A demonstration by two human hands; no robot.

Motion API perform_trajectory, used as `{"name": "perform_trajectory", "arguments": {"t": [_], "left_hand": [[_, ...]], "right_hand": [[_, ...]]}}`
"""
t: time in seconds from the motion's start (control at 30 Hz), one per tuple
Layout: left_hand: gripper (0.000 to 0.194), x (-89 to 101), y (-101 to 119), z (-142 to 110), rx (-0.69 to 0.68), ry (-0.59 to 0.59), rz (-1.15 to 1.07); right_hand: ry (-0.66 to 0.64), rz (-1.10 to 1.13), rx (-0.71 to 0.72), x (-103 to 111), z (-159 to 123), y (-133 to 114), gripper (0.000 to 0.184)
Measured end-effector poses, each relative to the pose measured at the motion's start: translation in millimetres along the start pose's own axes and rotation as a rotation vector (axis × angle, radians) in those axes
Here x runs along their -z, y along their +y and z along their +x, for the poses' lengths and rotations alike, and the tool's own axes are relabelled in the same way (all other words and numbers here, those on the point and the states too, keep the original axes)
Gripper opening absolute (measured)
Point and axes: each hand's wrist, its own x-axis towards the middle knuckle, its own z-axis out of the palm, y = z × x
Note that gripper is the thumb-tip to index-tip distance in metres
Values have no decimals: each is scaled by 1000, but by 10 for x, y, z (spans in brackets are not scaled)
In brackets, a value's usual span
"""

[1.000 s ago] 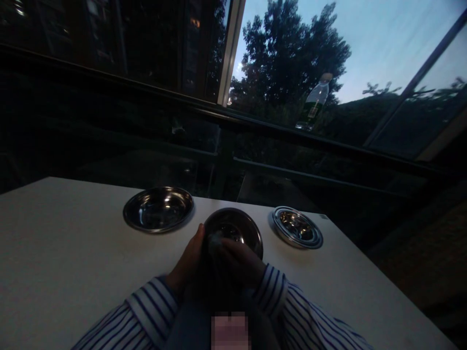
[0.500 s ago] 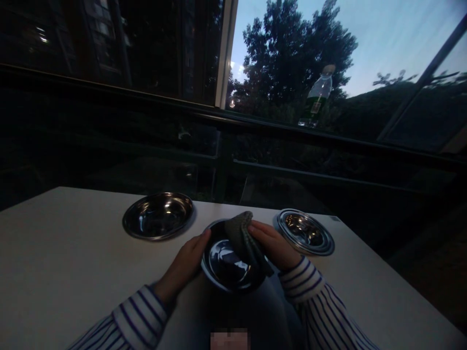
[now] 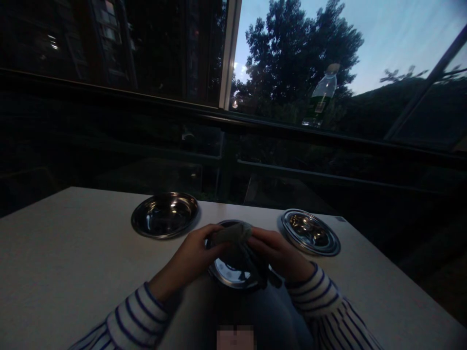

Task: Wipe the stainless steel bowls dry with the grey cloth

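A shiny metal bowl (image 3: pixel 230 277) sits in front of me near the table's front edge, partly covered by a dark grey-green cloth (image 3: pixel 237 243). My left hand (image 3: pixel 195 255) has its fingers and thumb closed on the cloth's left side, over the bowl's rim. From the right, my right hand (image 3: pixel 279 250) grips the cloth's other side with bent fingers. Part of the cloth hangs down over the bowl's right side. Fingertips of both hands are partly hidden by the cloth and the dim light.
On the white table (image 3: pixel 102 262), a wide metal dish (image 3: pixel 166 216) lies back left, and stacked metal plates (image 3: pixel 310 232) lie back right. Behind the table, a plastic bottle (image 3: pixel 321 99) with a green label stands on the window ledge (image 3: pixel 270 127).
My left hand has moved from the bowl's left rim onto the cloth. The cloth's raised top has come down and now lies bunched between both hands. The view has shifted slightly.
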Motion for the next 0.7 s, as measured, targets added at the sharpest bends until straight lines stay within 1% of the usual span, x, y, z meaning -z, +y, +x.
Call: {"name": "perform_trajectory", "arguments": {"t": [0.03,0.1,0.13,0.2,0.27,0.3,0.33,0.4,0.47,0.53,0.6,0.67,0.7], "left_hand": [[23,-3,-10,11,27,21,14],[23,-8,-21,32,100,79,-17],[24,-10,-20,39,138,104,-77],[22,-12,-6,48,216,127,-275],[21,-12,16,51,285,121,-520],[22,-10,25,51,303,118,-614],[23,-8,33,50,309,117,-662],[28,-2,41,45,298,106,-632],[32,4,40,36,272,94,-527],[30,5,33,27,245,68,-484],[29,3,20,23,216,4,-497],[31,3,3,31,187,-48,-489],[31,7,-10,41,171,-35,-455]], "right_hand": [[7,-54,40,-30,3,-4,31],[37,-202,132,-95,8,18,34],[51,-311,173,-128,10,41,35],[72,-570,224,-189,10,101,40],[84,-802,237,-236,6,157,45],[82,-878,232,-250,2,178,48],[78,-920,224,-256,-2,194,50],[53,-907,215,-244,-10,210,53],[55,-798,202,-202,-16,218,52],[111,-652,149,-151,-16,228,51],[162,-510,74,-113,-8,240,53],[150,-420,32,-97,6,250,46],[148,-419,21,-94,14,253,39]]}}
